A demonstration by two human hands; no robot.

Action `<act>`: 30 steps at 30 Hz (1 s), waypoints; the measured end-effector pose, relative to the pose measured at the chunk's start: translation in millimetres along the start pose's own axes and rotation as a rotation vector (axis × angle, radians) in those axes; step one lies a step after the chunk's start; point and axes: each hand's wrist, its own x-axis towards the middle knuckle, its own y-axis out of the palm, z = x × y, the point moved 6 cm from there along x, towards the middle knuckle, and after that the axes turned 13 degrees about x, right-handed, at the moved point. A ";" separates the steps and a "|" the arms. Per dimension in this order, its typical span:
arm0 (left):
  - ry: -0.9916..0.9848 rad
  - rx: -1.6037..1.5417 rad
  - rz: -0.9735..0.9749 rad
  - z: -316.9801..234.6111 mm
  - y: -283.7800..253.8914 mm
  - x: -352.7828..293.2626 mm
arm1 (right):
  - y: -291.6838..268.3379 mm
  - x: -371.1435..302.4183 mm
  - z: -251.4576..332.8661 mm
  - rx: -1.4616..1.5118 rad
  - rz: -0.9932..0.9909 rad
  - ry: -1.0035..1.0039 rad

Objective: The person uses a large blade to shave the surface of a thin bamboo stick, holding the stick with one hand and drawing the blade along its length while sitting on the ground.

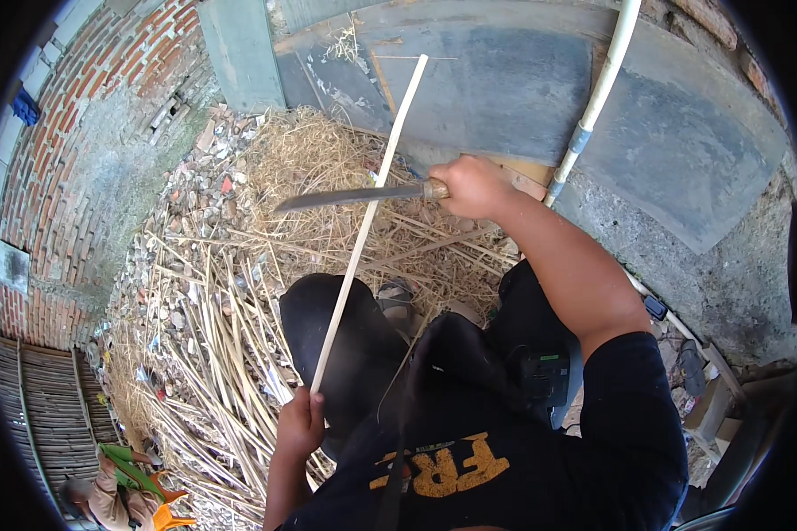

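My right hand (474, 187) is closed round the wooden handle of a machete (350, 197), its long dark blade pointing left. The blade crosses a pale bamboo strip (356, 257); whether the two touch I cannot tell. Down by my left knee, my left hand (300, 425) grips the lower end of this strip. From there the strip slants up and away, its far end in front of a grey panel.
A heap of shavings (305, 168) lies ahead, over rubble. Many loose bamboo strips (230, 354) spread at my left. A white pipe (598, 102) stands at the right by a grey wall. Another person (119, 496) sits at the lower left, near a slatted bamboo screen (49, 416).
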 end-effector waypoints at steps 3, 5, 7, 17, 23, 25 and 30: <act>0.016 0.060 -0.044 6.0 5.8 -1.9 | 8.9 -7.0 41.0 -0.015 0.086 -0.174; 0.015 0.052 -0.091 13.0 16.3 1.8 | 17.6 -3.4 37.2 0.060 0.155 -0.077; 0.023 0.025 -0.188 14.6 22.6 3.3 | 38.7 4.7 -7.2 0.221 0.168 0.065; 0.014 0.042 -0.185 7.9 17.0 -1.7 | 15.3 -4.5 37.9 0.155 0.056 -0.074; 0.021 0.003 -0.163 3.2 11.4 4.7 | 31.4 6.1 -1.3 0.149 0.112 -0.023; -0.019 0.015 -0.105 5.0 10.6 5.1 | 19.4 9.3 -12.6 0.111 -0.023 0.067; -0.021 0.037 -0.110 11.2 14.4 0.4 | 14.5 1.6 27.9 0.145 -0.037 -0.078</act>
